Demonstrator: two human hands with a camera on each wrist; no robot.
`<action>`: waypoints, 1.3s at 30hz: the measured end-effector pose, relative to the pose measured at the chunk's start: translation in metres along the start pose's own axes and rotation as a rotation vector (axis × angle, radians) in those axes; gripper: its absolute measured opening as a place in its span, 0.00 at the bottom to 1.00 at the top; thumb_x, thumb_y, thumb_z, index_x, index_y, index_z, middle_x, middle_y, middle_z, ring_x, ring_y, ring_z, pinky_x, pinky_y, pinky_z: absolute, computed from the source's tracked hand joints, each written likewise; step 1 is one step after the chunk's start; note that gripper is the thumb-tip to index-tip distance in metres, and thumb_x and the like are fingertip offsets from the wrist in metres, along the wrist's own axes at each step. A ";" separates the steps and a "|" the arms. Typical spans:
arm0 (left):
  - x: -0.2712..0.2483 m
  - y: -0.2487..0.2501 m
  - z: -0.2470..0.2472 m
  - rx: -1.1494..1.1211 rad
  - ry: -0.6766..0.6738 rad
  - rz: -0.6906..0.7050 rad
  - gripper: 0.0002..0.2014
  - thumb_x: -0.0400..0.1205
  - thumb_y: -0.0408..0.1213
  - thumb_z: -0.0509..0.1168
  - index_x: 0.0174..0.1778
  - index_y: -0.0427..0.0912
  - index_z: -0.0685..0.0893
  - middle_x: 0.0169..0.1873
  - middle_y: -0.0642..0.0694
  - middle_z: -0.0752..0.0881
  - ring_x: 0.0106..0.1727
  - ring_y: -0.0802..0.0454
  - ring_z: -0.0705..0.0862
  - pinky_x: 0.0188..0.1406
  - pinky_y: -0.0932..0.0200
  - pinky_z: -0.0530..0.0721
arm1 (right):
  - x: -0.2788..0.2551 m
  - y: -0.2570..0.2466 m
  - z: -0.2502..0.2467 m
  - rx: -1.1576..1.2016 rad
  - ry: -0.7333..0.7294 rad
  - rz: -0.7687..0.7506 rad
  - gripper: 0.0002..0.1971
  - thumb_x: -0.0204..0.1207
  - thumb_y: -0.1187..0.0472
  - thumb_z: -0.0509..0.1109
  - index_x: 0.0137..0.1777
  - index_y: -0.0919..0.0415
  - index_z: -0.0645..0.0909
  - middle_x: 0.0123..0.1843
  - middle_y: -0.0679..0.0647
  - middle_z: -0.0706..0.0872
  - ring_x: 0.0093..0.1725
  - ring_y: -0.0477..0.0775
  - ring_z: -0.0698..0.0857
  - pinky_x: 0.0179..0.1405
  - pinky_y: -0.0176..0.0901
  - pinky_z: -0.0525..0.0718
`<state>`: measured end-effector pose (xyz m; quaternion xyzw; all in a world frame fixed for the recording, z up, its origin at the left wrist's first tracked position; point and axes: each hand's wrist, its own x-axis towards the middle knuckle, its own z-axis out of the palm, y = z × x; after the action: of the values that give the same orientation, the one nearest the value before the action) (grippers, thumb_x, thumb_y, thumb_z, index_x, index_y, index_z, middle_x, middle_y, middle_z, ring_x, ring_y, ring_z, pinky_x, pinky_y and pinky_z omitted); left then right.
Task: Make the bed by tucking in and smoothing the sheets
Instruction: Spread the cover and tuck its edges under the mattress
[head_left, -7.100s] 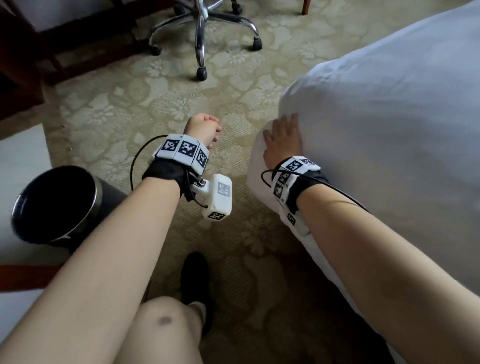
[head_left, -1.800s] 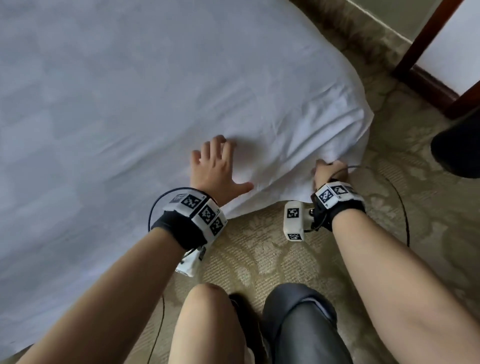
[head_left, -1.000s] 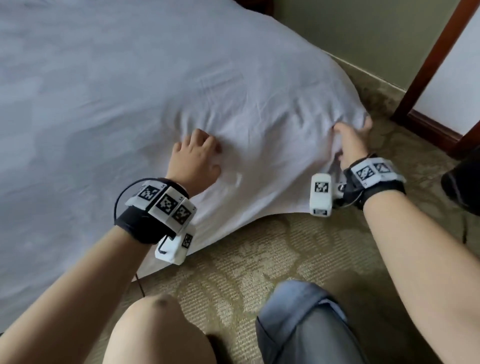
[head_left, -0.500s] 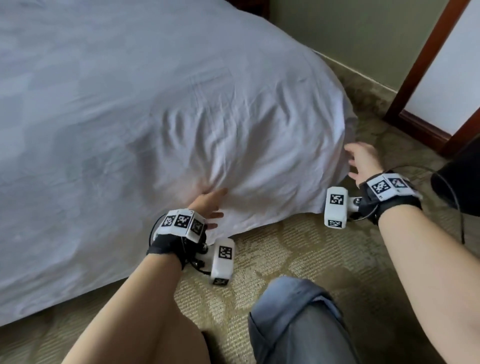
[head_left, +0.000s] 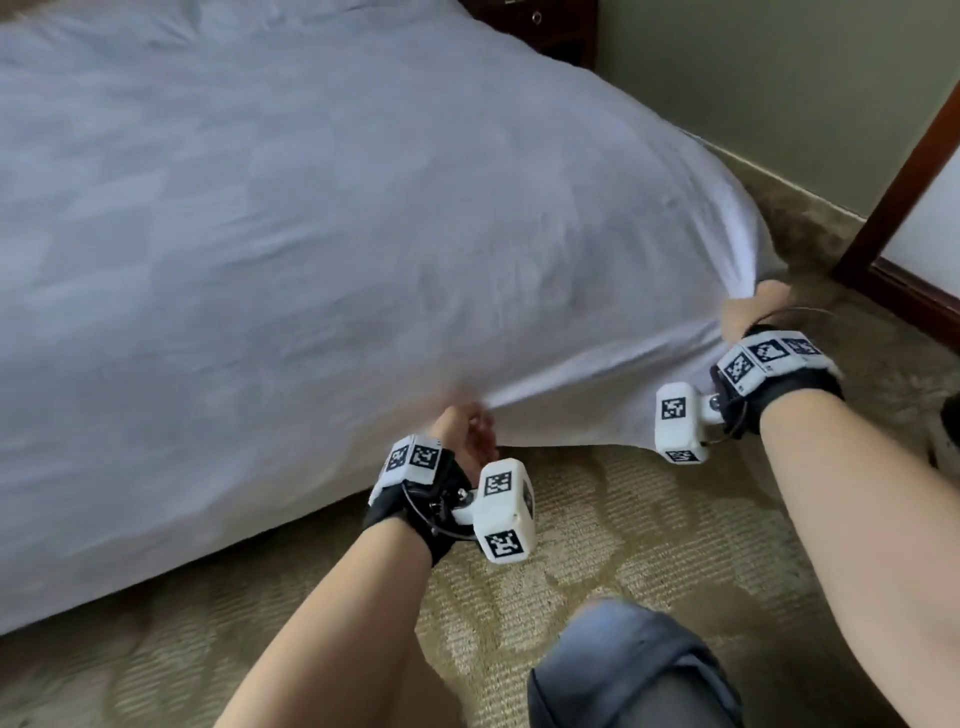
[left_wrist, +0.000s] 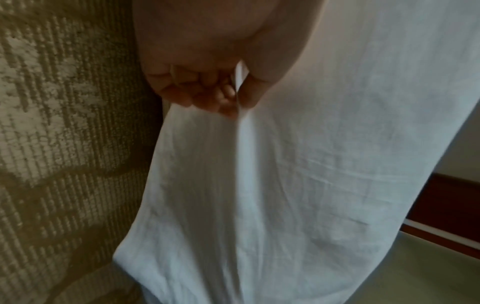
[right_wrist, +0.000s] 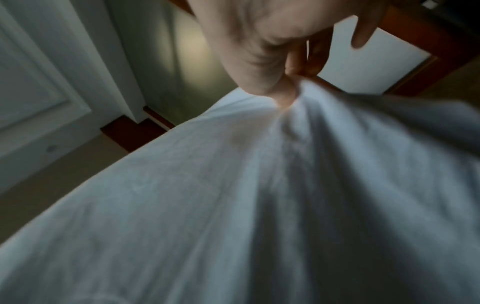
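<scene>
Head view: a white cotton bed sheet (head_left: 322, 249) is seen draped over the bed, its loose lower edge hanging over the side above the patterned olive carpet (head_left: 597, 551). The sheet's edge is gripped by the left hand (head_left: 465, 436), whose fingers are curled into a fist around a fold of the cloth, low at the bedside. The corner of the sheet is pinched by the right hand (head_left: 750, 306), further along the edge and higher; the cloth between the two hands is drawn into taut creases. From the left wrist camera, the fabric (left_wrist: 285, 185) is shown passing between thumb and curled fingers (left_wrist: 207, 96), with the carpet (left_wrist: 64, 123) beside the hand. From the right wrist camera, a bunched peak of the sheet (right_wrist: 259, 195) is seen held between the thumb and fingertips (right_wrist: 283, 94), although the picture is blurred. Beyond the right hand, a dark wooden door frame (head_left: 904, 171) stands against the wall. A knee in blue denim (head_left: 628, 670) is visible below the hands.
</scene>
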<state>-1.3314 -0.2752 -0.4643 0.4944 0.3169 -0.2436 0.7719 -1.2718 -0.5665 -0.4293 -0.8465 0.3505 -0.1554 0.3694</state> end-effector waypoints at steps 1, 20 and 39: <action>-0.002 0.003 -0.005 0.028 -0.043 -0.030 0.20 0.84 0.34 0.52 0.23 0.45 0.65 0.12 0.50 0.74 0.13 0.57 0.70 0.23 0.63 0.65 | -0.006 -0.010 0.004 0.007 0.014 -0.005 0.23 0.79 0.64 0.59 0.74 0.69 0.68 0.74 0.67 0.72 0.74 0.66 0.71 0.64 0.54 0.71; -0.080 0.106 -0.094 1.179 0.824 1.372 0.25 0.75 0.47 0.53 0.66 0.43 0.78 0.66 0.43 0.79 0.68 0.43 0.76 0.67 0.50 0.70 | -0.077 -0.077 0.090 -0.215 0.071 -0.568 0.32 0.79 0.50 0.50 0.83 0.53 0.50 0.84 0.66 0.48 0.82 0.74 0.48 0.71 0.81 0.46; -0.037 0.093 -0.048 1.837 0.588 1.690 0.34 0.77 0.48 0.54 0.79 0.37 0.61 0.77 0.37 0.69 0.78 0.43 0.61 0.79 0.49 0.34 | -0.055 -0.086 0.035 0.154 0.090 -0.249 0.30 0.82 0.60 0.52 0.83 0.58 0.50 0.85 0.58 0.47 0.84 0.60 0.45 0.79 0.64 0.43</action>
<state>-1.3047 -0.1924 -0.3958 0.9246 -0.2196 0.3093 -0.0355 -1.2509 -0.4682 -0.3896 -0.8447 0.2462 -0.2640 0.3952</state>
